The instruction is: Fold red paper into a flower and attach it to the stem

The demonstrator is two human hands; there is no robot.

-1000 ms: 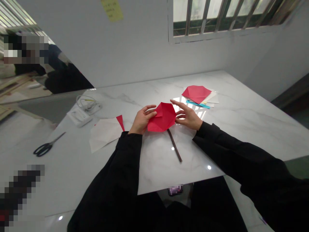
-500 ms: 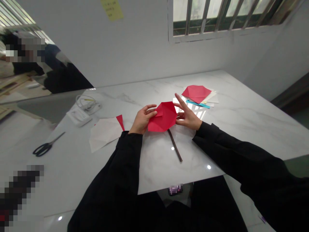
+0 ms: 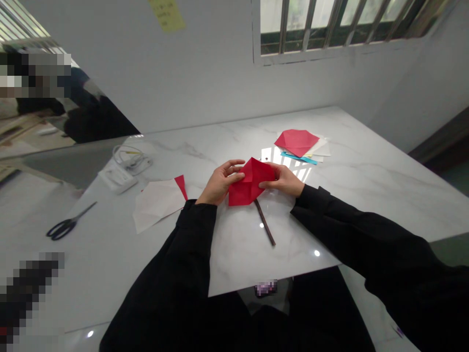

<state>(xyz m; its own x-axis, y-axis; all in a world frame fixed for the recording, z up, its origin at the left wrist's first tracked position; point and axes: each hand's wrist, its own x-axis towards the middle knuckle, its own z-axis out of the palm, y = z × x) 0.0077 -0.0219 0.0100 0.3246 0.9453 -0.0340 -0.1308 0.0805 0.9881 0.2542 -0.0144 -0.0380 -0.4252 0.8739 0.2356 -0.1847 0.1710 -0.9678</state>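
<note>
A folded red paper (image 3: 249,186) lies on the white marble table (image 3: 348,195) between my two hands. My left hand (image 3: 220,183) grips its left edge, thumb on top. At the paper's right corner my right hand (image 3: 283,179) pinches it, and that side is folded over toward the middle. A thin dark stick (image 3: 265,222) lies on the table just below the paper, pointing toward me.
A white sheet with a red corner (image 3: 157,200) lies to the left. Black scissors (image 3: 66,224) sit further left, a white charger with cable (image 3: 122,168) behind them. A stack of red, blue and white papers (image 3: 300,144) rests at the right rear. A person in dark clothing stands at the far left.
My right hand went from open fingers beside the paper to pinching its right corner. The paper's right side has been folded inward, making the shape narrower.
</note>
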